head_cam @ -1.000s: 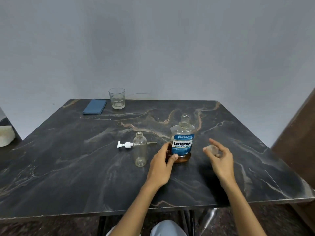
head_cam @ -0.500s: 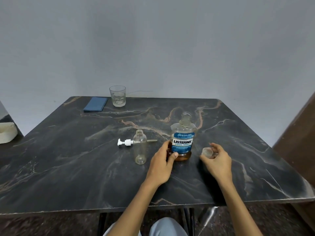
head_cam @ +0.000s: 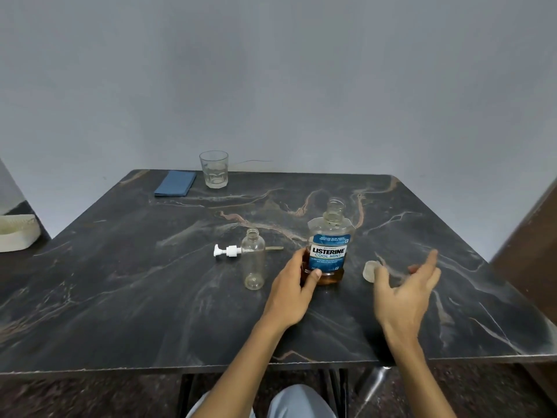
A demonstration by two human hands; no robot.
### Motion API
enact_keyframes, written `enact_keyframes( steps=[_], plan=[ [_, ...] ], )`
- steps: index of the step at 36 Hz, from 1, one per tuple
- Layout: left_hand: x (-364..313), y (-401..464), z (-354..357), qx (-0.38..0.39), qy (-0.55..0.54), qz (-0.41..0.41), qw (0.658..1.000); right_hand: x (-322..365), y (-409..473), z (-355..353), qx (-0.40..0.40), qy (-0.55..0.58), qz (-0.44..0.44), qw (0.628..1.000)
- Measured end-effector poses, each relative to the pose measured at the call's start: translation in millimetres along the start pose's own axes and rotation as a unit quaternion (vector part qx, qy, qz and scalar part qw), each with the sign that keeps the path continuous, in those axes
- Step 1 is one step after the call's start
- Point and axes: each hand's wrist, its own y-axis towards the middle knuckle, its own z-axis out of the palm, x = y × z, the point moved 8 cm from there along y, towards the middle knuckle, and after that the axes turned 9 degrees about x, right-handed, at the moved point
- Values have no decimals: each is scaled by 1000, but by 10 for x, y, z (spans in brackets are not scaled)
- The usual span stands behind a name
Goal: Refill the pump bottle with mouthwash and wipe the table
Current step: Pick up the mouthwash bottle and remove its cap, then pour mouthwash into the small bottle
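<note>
The mouthwash bottle [head_cam: 329,248], clear with a blue label and a little amber liquid at its base, stands uncapped mid-table. My left hand [head_cam: 294,289] grips its lower left side. Its clear cap [head_cam: 369,270] lies on the dark marble table [head_cam: 120,282] just right of the bottle. My right hand [head_cam: 404,292] hovers over the table beside the cap with fingers spread, thumb tip close to it. The empty clear pump bottle [head_cam: 253,259] stands open left of the mouthwash. Its white pump head [head_cam: 227,251] lies on the table behind it, tube pointing right.
A folded blue cloth [head_cam: 175,183] and a glass tumbler [head_cam: 213,168] sit at the table's far edge near the wall. A pale woven object [head_cam: 16,236] rests on a ledge at the left. A brown panel [head_cam: 533,236] stands at the right.
My right hand brought the clear cap down to the table, let go of it and spread its fingers. My left hand stayed on the mouthwash bottle.
</note>
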Motion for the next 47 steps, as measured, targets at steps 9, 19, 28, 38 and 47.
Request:
enact_keyframes(
  steps=[9, 19, 28, 38, 47],
  plan=[
    [-8, -39, -22, -12, -4, -1, 1000, 779, -179, 577, 62, 43, -179, 981],
    [-90, -65, -34, -6, 7, 7, 1000, 681, -48, 873, 94, 69, -181, 977],
    [-124, -80, -30, -6, 16, 4, 1000, 618, -61, 914, 83, 62, -177, 979],
    [-551, -838, -308, -240, 168, 76, 953, 615, -71, 928, 106, 72, -178, 976],
    [-330, -706, -1040, -349, 73, 56, 933, 543, -69, 953, 112, 73, -155, 979]
  ],
)
